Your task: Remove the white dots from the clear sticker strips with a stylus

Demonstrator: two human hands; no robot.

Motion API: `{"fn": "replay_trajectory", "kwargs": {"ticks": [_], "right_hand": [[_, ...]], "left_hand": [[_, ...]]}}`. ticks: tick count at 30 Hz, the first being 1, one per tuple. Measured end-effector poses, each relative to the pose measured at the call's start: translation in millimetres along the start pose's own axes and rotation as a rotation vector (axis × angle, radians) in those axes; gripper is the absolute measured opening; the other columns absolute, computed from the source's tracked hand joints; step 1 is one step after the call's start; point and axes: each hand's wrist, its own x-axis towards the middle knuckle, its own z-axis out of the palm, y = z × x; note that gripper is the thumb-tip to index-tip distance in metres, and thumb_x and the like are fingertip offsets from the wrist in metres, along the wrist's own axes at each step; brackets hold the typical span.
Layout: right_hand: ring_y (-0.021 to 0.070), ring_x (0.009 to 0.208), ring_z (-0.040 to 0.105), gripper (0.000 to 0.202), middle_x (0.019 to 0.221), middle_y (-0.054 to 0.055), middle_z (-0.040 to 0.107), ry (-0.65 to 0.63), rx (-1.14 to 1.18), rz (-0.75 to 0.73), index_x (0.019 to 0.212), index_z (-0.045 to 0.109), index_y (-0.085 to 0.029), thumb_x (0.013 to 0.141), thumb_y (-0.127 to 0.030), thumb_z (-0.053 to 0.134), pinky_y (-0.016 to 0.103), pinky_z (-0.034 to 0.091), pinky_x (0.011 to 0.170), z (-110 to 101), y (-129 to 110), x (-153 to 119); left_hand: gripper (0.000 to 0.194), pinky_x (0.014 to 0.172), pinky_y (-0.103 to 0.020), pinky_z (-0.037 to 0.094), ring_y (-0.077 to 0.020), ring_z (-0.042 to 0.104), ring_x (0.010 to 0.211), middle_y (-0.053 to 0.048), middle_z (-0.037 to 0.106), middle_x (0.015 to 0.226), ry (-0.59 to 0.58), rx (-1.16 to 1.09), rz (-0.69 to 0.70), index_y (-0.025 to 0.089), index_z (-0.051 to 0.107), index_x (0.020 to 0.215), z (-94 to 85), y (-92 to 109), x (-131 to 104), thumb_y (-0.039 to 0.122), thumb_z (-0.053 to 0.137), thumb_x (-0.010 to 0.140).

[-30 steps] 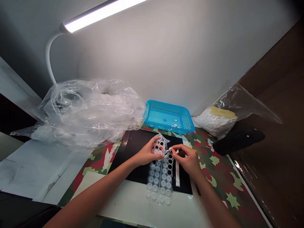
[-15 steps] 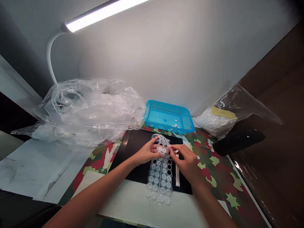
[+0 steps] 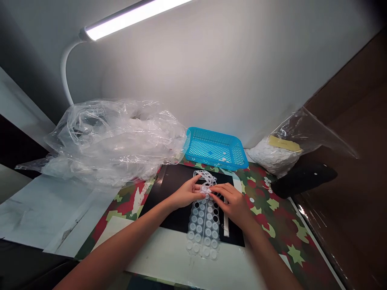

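Note:
A clear plastic strip of round caps [image 3: 203, 227] runs down the middle of the table, its rows filled with small white discs and a few rings showing dark. My left hand [image 3: 189, 193] is closed on its upper part, thumb in front and fingers behind. Beyond the hand, the strip's far end [image 3: 205, 176] bends up in a loose curl. My right hand [image 3: 231, 199] pinches at the strip's right side, fingertips against a white disc near my left thumb. Whether the disc is held or only pressed is hard to see.
A black mat [image 3: 172, 193] lies under the work, with a thin white stick [image 3: 226, 221] on it. Behind stand a blue basket [image 3: 217, 149] and a large clear bag [image 3: 121, 141]. At right are a bag of white discs [image 3: 275, 157] and a black object [image 3: 305, 180].
My right hand has moved left, from the strip's right edge to the discs beside my left thumb. My left hand stays where it was.

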Motion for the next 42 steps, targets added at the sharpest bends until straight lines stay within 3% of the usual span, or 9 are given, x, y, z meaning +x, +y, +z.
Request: {"fn": "replay_trajectory", "kwargs": {"ticks": [6,12,17,19,22,27,34,42], "right_hand": [[0.0203,0.083,0.063,0.012,0.089,0.005,0.070,0.011,0.064,0.062,0.091,0.068,-0.022,0.088,-0.024,0.056,0.035,0.051,0.077,-0.2,-4.4,-0.1],[0.0141,0.059,0.061,0.017,0.072,0.002,0.068,0.253,0.159,0.337,0.075,0.067,-0.019,0.084,-0.031,0.059,0.025,0.051,0.054,1.0,-3.3,2.0],[0.0162,0.062,0.063,0.025,0.073,0.004,0.069,0.449,0.131,0.443,0.081,0.067,-0.016,0.086,-0.037,0.055,0.026,0.053,0.055,-2.7,7.1,0.4],[0.0168,0.068,0.064,0.019,0.079,0.004,0.069,0.426,0.124,0.385,0.084,0.067,-0.017,0.087,-0.033,0.057,0.028,0.053,0.059,-1.0,2.2,0.0],[0.0183,0.079,0.063,0.011,0.088,0.004,0.070,0.283,0.105,0.162,0.092,0.067,-0.021,0.088,-0.024,0.057,0.031,0.053,0.069,6.3,-9.8,0.2],[0.0211,0.089,0.062,0.019,0.099,0.006,0.071,0.162,-0.004,-0.057,0.104,0.065,-0.021,0.089,-0.014,0.055,0.037,0.052,0.080,15.9,-13.0,1.1],[0.0213,0.090,0.061,0.022,0.098,0.006,0.070,0.099,-0.004,-0.081,0.108,0.064,-0.021,0.087,-0.017,0.059,0.037,0.053,0.078,14.6,-7.9,1.8],[0.0180,0.081,0.063,0.012,0.088,0.003,0.072,0.098,0.147,0.027,0.095,0.068,-0.022,0.087,-0.020,0.060,0.033,0.051,0.073,12.5,-7.2,1.0]], "left_hand": [[0.100,0.073,-0.022,0.045,-0.0132,0.066,0.079,-0.007,0.069,0.094,-0.026,0.021,-0.009,0.017,0.019,0.146,1.6,-0.2,-0.8,0.014,0.078,0.065],[0.100,0.077,-0.026,0.045,-0.0179,0.067,0.086,-0.011,0.069,0.100,-0.058,0.025,-0.010,0.017,0.019,0.147,1.0,-0.4,-0.7,0.016,0.078,0.066],[0.096,0.076,-0.025,0.044,-0.0173,0.066,0.085,-0.011,0.069,0.101,-0.072,0.031,-0.013,0.017,0.023,0.145,0.9,-0.4,-0.6,0.019,0.078,0.067],[0.097,0.076,-0.025,0.043,-0.0162,0.065,0.085,-0.010,0.068,0.100,-0.068,0.032,-0.008,0.016,0.020,0.146,0.9,-0.8,0.0,0.022,0.078,0.068],[0.095,0.070,-0.022,0.040,-0.0119,0.060,0.075,-0.006,0.067,0.091,-0.070,0.041,0.003,0.015,0.021,0.146,0.6,-1.3,0.5,0.028,0.077,0.070],[0.089,0.058,-0.019,0.030,-0.0056,0.044,0.060,0.001,0.059,0.075,-0.073,0.085,0.013,0.013,0.026,0.145,0.0,-1.6,-0.1,0.035,0.074,0.073],[0.075,0.051,-0.020,0.022,-0.0063,0.031,0.053,0.007,0.041,0.060,-0.033,0.174,0.011,0.014,0.027,0.145,-0.9,-4.3,1.4,0.035,0.062,0.081],[0.071,0.058,-0.021,0.030,-0.0090,0.036,0.060,0.004,0.045,0.067,-0.044,0.330,0.057,0.014,0.029,0.145,3.0,-1.7,-5.6,0.032,0.058,0.084]]}}
